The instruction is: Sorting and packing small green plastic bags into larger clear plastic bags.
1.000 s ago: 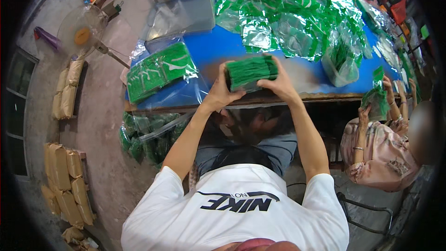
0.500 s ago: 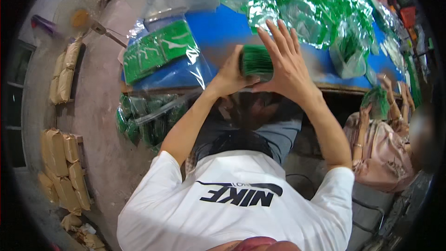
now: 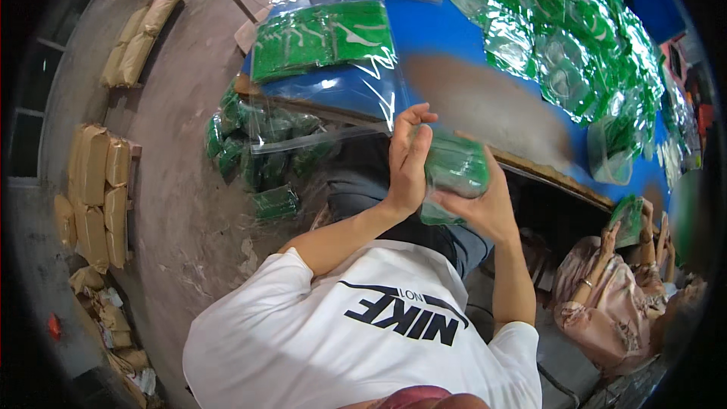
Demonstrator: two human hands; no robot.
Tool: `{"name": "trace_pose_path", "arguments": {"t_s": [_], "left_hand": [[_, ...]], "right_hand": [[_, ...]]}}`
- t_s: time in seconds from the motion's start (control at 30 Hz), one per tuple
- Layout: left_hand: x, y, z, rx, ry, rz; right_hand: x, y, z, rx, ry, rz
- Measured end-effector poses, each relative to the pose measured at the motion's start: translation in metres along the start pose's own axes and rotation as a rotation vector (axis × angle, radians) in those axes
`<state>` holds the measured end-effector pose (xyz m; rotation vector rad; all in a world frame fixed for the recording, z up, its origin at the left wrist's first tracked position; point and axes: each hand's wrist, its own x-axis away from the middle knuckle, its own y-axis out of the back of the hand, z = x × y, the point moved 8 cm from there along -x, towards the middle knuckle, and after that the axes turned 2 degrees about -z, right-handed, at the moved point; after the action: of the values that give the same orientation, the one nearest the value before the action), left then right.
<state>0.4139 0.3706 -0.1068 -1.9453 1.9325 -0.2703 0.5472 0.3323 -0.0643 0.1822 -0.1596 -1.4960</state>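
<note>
Currently your left hand [image 3: 409,163] and right hand [image 3: 485,208] clasp a green bundle [image 3: 453,170] in a firm grip beside the blue bench [image 3: 439,30]; loosening could spill it.

Green bundle [image 3: 453,170] in hands; clear green-filled bags [image 3: 324,34] on table

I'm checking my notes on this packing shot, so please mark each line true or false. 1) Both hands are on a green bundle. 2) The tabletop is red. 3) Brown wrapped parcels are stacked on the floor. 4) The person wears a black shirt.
1) True: the left hand and right hand clasp the green bundle between them.
2) False: the table is blue.
3) True: brown parcels lie stacked on the floor on the person's left.
4) False: the shirt is white.
</note>
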Motion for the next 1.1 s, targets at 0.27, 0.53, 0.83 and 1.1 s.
{"name": "trace_pose_path", "arguments": {"t_s": [0.27, 0.53, 0.83, 1.1], "left_hand": [[0.000, 0.021, -0.006, -0.103, -0.027, -0.062], [-0.044, 0.073, -0.084, -1.581, -0.506, 0.303], [-0.069, 0.118, -0.060, -1.651, -0.662, 0.514], [-0.079, 0.059, -0.054, -1.333, -0.478, 0.419]], "right_hand": [[-0.006, -0.025, -0.013, -0.180, 0.007, 0.019], [-0.005, 0.007, -0.071, -0.795, -0.395, -0.224], [-0.018, -0.019, -0.065, -0.902, -0.377, -0.217], [-0.039, -0.019, -0.028, -0.781, -0.200, -0.232]]}}
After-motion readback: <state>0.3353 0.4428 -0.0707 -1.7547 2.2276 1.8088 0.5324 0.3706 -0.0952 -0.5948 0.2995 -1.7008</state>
